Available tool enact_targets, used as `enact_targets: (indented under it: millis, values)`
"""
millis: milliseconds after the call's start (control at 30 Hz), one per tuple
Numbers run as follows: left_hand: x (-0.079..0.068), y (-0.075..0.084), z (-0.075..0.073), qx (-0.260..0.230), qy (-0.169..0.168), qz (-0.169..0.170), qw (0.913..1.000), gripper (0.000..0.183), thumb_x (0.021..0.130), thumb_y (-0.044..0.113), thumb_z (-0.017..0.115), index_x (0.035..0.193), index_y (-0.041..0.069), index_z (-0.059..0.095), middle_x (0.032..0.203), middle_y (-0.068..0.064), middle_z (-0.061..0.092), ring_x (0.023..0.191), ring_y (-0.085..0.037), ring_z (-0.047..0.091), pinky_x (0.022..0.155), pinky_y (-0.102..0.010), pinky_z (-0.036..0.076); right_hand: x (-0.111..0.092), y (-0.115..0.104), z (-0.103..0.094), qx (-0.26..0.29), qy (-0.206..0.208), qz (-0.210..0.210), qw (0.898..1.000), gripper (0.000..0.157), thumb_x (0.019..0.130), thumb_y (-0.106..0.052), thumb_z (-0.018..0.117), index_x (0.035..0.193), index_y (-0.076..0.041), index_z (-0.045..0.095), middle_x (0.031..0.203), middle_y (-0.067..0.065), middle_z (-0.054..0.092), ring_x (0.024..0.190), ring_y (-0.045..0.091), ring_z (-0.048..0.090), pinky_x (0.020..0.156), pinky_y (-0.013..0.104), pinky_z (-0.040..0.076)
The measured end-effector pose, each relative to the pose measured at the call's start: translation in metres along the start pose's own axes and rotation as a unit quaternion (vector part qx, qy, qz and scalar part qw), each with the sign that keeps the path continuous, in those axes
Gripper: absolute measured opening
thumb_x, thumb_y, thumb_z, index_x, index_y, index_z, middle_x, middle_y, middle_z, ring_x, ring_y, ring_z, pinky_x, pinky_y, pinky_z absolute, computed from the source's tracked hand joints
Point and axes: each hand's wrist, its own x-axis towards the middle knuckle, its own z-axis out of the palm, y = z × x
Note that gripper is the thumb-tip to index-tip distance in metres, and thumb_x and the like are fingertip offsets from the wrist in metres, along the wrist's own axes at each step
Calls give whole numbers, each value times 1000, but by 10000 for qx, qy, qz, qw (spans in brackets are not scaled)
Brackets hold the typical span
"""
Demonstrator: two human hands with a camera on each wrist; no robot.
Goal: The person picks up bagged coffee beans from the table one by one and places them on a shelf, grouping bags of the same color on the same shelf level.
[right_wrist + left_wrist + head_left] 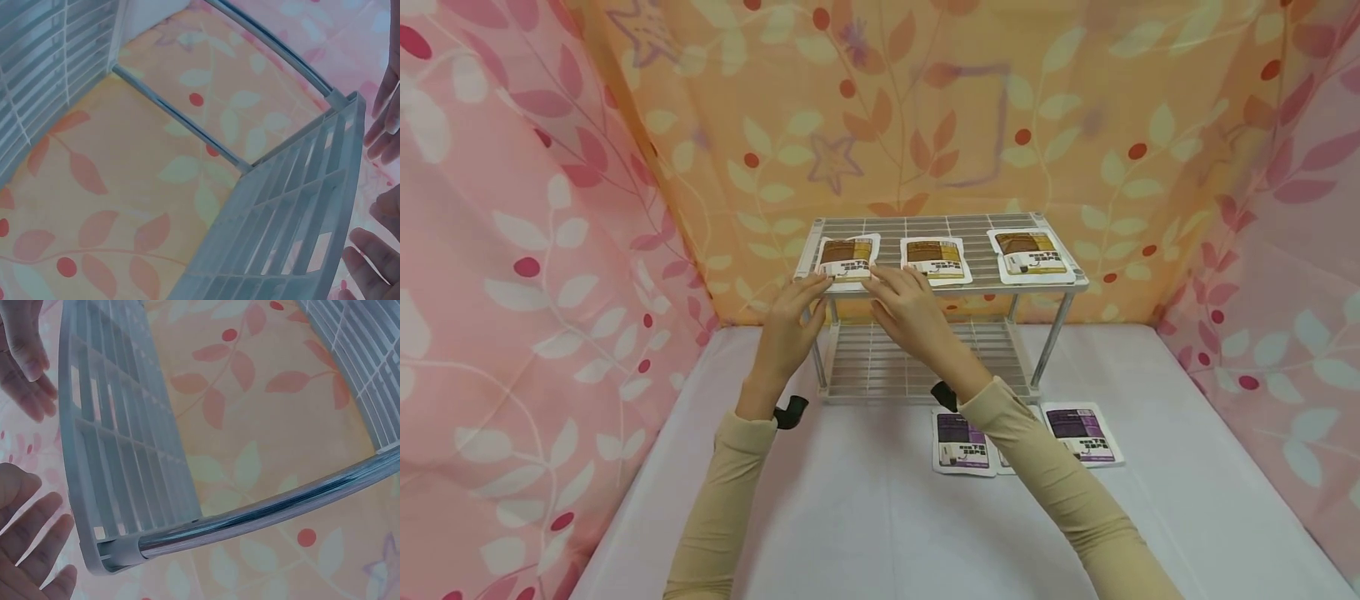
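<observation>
Three white-edged food pouches with brown and yellow labels lie in a row on the top tier of a white wire-style rack (977, 225): a left pouch (847, 255), a middle pouch (934, 258) and a right pouch (1032, 253). My left hand (790, 321) is at the near left corner of the left pouch, fingers extended. At that pouch's near right corner is my right hand (913, 315), its fingertips also close to the middle pouch. Whether the fingertips touch the pouches is hard to tell. Both wrist views show loosely spread fingers at the tier's front edge.
Purple-labelled pouches lie on the white table in front of the rack, among them a left one (962, 442) and a right one (1081, 433); my right forearm partly covers them. Metal posts (1052, 340) join the rack's tiers. Patterned cloth (925, 100) surrounds the table.
</observation>
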Motion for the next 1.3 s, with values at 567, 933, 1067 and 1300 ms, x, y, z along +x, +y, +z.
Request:
enact_targets:
  millis: [567, 933, 1067, 1300]
  values:
    - [-25, 11, 19, -203, 307, 469, 9982, 36, 82, -8, 61, 117, 0, 61, 123, -15, 58, 122, -32, 48, 109, -42, 32, -35, 2, -2, 385, 653, -233, 9968, 33, 82, -2, 63, 115, -5, 63, 125, 14, 57, 119, 31, 50, 105, 44, 36]
    - [-39, 16, 35, -311, 302, 584, 9974, 37, 83, -8, 60, 119, -2, 60, 123, -16, 58, 121, -33, 48, 106, -41, 37, -59, 6, -3, 424, 503, -90, 9978, 40, 80, 0, 65, 120, -4, 61, 128, 14, 55, 121, 30, 48, 104, 45, 35]
    - [-45, 17, 40, -329, 229, 563, 9976, 38, 81, -10, 61, 119, -1, 60, 123, -15, 58, 121, -30, 49, 108, -37, 34, -71, 10, -4, 375, 333, 77, 9987, 38, 80, -1, 66, 118, -5, 62, 130, 13, 54, 121, 30, 47, 105, 46, 34]
    - [-53, 18, 51, -364, 101, 600, 9975, 38, 79, -11, 62, 116, -2, 61, 120, -18, 58, 116, -33, 51, 107, -36, 35, -90, 19, -4, 503, 257, 321, 9979, 38, 79, -1, 66, 116, -6, 63, 131, 12, 53, 122, 32, 46, 102, 50, 36]
